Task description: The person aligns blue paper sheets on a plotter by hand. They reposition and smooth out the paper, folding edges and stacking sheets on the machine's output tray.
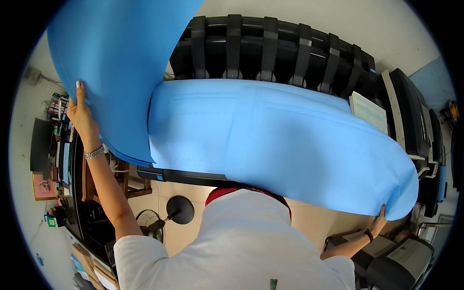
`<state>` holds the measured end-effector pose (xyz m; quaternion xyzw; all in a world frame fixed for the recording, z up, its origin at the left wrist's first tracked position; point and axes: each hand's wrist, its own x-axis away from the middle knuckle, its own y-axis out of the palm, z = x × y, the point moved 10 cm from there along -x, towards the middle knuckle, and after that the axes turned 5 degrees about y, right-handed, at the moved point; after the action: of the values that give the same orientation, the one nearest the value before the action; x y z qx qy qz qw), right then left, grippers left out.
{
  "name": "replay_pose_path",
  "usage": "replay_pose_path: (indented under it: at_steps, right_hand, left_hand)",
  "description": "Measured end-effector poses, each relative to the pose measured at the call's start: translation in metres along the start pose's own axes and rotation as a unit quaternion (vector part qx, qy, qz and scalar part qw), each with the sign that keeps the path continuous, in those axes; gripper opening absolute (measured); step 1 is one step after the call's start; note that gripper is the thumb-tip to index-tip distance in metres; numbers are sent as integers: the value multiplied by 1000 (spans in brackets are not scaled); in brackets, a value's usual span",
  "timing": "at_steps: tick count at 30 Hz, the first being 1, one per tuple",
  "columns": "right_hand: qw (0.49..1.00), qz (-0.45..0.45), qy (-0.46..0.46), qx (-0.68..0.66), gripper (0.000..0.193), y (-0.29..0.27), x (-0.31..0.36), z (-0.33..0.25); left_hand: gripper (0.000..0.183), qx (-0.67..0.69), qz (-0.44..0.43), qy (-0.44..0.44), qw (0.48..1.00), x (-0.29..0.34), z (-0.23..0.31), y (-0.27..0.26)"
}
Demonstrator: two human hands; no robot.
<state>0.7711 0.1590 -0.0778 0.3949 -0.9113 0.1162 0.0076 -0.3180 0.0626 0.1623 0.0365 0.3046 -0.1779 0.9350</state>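
Blue oversized paper sheets [280,130] over black wide-format printer [193,177], left hand [85,118] gripping upturned part [113,72], right hand [379,222] grasping near edge

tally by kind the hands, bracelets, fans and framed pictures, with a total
hands: 2 (left hand and right hand, both on blue sheeting)
bracelets: 2 (silver bracelet, dark bracelet)
fan: 1
framed picture: 1
total: 6

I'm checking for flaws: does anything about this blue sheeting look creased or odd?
The blue sheeting puckers beside the right hand, unlike its smoother middle; perhaps that is only the grip. Nothing else clearly stands out.
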Motion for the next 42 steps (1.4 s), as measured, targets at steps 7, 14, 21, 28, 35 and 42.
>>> replay_pose_path:
  at_steps: [7, 14, 21, 28, 35, 42]
  right_hand:
    - [994, -95, 46, -29, 54, 66, -9, 30]
    - [976, -193, 77, -64, 60, 202, 46, 53]
    - [953, -248, 135, -107, 52, 283, 117, 76]
    - [945, -283, 150, -63, 48, 306, 139, 106]
    - [943, -264, 184, -81, 54, 306, 163, 110]
    - [911, -260, 256, -189, 39, 313, 180, 129]
  left_hand:
    - [31, 30, 7, 23, 999, 11, 18, 23]
    - [31, 1, 1, 11, 1000, 7, 13, 16]
    - [32, -14, -11, 33, 999, 26, 26, 32]
    - [27, -70, -125, 75, 987, 81, 35, 73]
    - [26, -154, -353, 166, 908, 227, 13, 156]
    - [48, -153, -494, 250, 818, 353, -48, 191]
